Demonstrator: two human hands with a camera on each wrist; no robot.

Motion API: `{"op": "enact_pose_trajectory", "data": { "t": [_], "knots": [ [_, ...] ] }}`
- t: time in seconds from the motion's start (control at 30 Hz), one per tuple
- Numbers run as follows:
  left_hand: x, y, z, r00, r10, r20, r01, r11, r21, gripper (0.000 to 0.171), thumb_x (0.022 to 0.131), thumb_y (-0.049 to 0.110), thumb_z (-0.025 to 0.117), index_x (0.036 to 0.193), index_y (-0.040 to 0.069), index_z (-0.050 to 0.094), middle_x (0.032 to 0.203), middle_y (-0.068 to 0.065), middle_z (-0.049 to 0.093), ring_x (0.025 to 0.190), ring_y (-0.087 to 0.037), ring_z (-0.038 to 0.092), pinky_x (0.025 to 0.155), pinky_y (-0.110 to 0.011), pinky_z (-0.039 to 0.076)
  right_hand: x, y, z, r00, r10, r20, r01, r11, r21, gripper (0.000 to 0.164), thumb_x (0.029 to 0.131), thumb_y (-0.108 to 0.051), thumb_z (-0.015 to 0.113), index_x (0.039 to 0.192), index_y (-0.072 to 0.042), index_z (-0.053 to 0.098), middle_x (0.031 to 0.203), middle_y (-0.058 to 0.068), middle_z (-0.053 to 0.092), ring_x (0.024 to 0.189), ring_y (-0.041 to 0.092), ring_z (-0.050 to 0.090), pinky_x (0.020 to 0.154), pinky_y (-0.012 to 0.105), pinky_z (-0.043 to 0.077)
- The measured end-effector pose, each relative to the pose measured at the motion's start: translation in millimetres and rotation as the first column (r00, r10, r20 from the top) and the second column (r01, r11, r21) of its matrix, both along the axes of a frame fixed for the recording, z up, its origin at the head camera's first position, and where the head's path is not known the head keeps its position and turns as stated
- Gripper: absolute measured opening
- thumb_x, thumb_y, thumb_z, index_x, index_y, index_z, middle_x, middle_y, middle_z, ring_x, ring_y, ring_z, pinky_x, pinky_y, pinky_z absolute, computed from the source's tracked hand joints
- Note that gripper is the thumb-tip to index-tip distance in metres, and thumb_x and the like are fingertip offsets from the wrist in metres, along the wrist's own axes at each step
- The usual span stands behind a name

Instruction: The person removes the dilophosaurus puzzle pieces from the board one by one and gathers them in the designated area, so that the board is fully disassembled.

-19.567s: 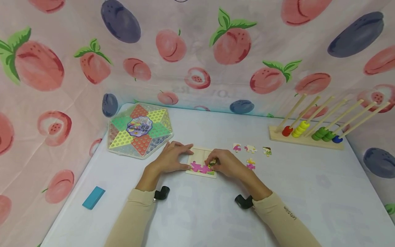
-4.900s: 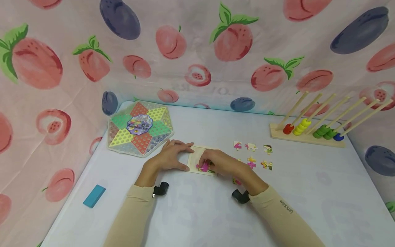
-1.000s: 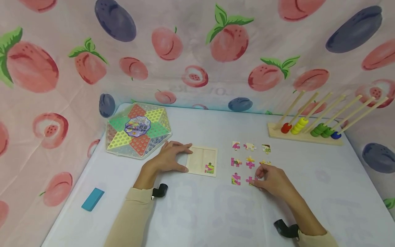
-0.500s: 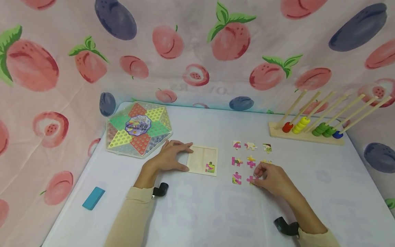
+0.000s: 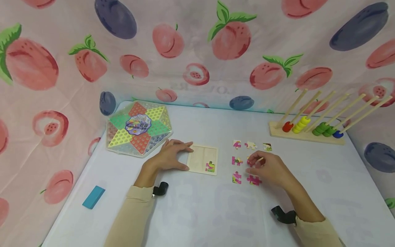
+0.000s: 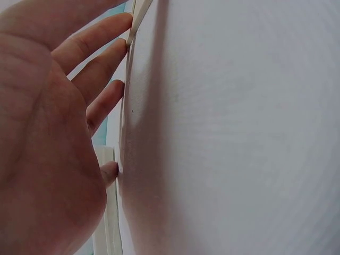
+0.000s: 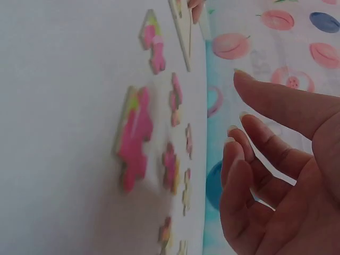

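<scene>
My left hand (image 5: 171, 156) rests against the left side of a shallow wooden puzzle tray (image 5: 195, 159), thumb and fingers spread along the edge. One pink and green jigsaw piece (image 5: 210, 167) lies in the tray's near right corner. To the right, several loose jigsaw pieces lie in rows on the table, among them a pink piece (image 5: 254, 179) at the front. My right hand (image 5: 270, 168) hovers above the rows with loosely bent fingers and hides part of the middle row. The right wrist view shows nothing between the thumb (image 7: 265, 95) and fingers.
A hexagonal Chinese checkers set (image 5: 157, 130) lies behind my left hand. At the back right stands a wooden peg abacus (image 5: 305, 137) with coloured beads. A blue block (image 5: 94, 197) is at the left edge. Fruit-patterned cloth hangs behind the table.
Over the longer span, pieces left the tray and joined the rows on the right; one stays inside. Just now my right hand let go of the front pink piece and rose away from it.
</scene>
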State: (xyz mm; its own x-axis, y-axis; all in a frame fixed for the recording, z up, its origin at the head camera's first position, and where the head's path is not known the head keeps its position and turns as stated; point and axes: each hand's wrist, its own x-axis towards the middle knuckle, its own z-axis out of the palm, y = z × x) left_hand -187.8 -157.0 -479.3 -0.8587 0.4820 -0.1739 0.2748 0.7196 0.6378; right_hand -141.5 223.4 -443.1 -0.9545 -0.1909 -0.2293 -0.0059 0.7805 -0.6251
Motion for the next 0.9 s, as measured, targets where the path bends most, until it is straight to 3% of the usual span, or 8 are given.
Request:
{"op": "enact_pose_trajectory", "data": {
  "t": [0.33,0.6,0.9],
  "knots": [
    [0.6,0.1,0.7,1.000,-0.002,0.002,0.002,1.000,0.012,0.069,0.073,0.032,0.092,0.136,0.025,0.066,0.158,0.009,0.050,0.142,-0.025,0.038,0.128,-0.058,0.004,-22.7,-37.7,11.7,0.975,0.169,-0.143,-0.185,0.978,-0.101,0.041,0.082,-0.023,0.086,0.116,-0.008,0.071,0.114,0.011,0.074,0.107,0.029,0.068,0.084,0.039,0.062],
    [-0.9,0.8,1.2,1.000,0.000,0.007,0.000,1.000,0.005,0.071,0.073,0.032,0.092,0.138,0.026,0.065,0.156,0.008,0.052,0.143,-0.025,0.037,0.127,-0.057,0.008,-34.6,-71.7,10.7,0.948,0.295,-0.121,-0.309,0.942,-0.127,0.046,0.081,-0.020,0.086,0.123,-0.010,0.071,0.124,0.010,0.072,0.114,0.030,0.064,0.089,0.046,0.061],
    [-1.0,0.1,0.7,1.000,-0.002,0.011,0.002,1.000,-0.005,0.071,0.073,0.033,0.091,0.139,0.026,0.064,0.156,0.008,0.051,0.144,-0.024,0.037,0.128,-0.057,0.006,-37.4,-90.3,-9.6,0.911,0.405,-0.080,-0.412,0.904,-0.112,0.042,0.082,-0.019,0.085,0.123,-0.017,0.072,0.124,0.001,0.073,0.113,0.022,0.062,0.094,0.038,0.057]
  ]
}}
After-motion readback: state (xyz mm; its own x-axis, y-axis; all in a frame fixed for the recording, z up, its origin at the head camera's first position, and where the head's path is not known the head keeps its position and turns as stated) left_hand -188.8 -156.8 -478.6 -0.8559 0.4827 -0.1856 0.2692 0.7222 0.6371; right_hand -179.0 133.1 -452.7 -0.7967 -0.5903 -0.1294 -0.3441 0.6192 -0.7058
